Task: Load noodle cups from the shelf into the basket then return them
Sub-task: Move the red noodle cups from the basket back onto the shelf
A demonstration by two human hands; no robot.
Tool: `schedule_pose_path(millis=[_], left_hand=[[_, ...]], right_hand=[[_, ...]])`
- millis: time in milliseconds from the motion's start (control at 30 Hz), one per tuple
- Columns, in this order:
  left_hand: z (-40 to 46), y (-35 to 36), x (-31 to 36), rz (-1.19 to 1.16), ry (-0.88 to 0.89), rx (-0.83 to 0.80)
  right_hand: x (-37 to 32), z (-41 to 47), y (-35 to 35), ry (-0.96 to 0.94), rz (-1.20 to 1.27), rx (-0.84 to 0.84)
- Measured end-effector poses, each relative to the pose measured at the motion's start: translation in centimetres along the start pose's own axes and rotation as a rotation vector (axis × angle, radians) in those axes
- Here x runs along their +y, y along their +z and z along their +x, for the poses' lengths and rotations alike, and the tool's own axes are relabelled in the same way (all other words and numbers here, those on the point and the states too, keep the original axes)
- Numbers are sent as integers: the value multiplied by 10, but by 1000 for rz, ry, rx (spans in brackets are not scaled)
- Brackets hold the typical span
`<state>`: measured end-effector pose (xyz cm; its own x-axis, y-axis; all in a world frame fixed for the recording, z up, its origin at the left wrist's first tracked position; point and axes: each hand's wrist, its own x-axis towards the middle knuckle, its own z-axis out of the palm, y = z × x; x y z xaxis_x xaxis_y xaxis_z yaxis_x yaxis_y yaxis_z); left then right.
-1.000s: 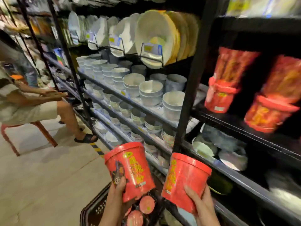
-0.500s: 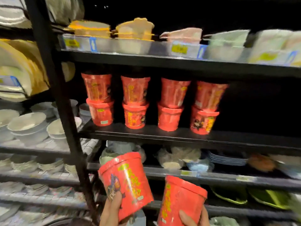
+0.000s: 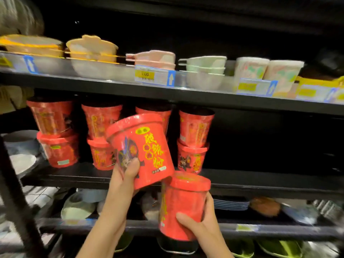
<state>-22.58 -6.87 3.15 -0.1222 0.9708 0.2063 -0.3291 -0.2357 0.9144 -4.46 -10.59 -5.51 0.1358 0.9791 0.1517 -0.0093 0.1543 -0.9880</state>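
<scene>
Now my left hand [image 3: 124, 175] grips one red noodle cup [image 3: 141, 149], tilted, lid toward upper left, at frame centre before the stacked cups [image 3: 193, 140]; my right hand [image 3: 200, 225] holds a second cup [image 3: 183, 205] upright, lower right, below the black shelf [image 3: 260, 180] and nearer its bare stretch

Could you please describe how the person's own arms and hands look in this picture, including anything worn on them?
Both forearms come up bare from the bottom edge of the picture, with no sleeve showing on either. The left hand and the right hand wear no gloves, and no ring, watch or bracelet can be seen. The nails that show look short and unpainted, though motion blur softens fine detail.
</scene>
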Motion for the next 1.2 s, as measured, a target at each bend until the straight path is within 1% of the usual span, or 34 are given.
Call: schedule_pose_path(millis=[33, 67, 200, 267, 433, 633, 767, 900, 1200], left_hand=[[5, 3, 5, 10, 51, -33], [8, 8, 10, 29, 86, -23], [30, 11, 17, 103, 158, -33], [42, 11, 18, 160, 203, -13], [63, 7, 3, 336, 285, 46], [92, -2, -14, 458, 354, 39], [104, -5, -25, 537, 377, -32], [113, -5, -33, 546, 368, -93], [150, -8, -43, 598, 291, -128]], right_hand=[[-4, 9, 2, -10, -30, -28], [-5, 18, 4, -22, -57, -37], [-7, 53, 20, -63, -111, -53], [-7, 66, 29, -83, -126, -90], [-4, 92, 49, -120, -147, -137], [12, 109, 65, -128, -226, -138], [19, 118, 73, -142, -252, -145], [23, 128, 76, -117, -251, -124], [23, 160, 78, -95, -296, -119]])
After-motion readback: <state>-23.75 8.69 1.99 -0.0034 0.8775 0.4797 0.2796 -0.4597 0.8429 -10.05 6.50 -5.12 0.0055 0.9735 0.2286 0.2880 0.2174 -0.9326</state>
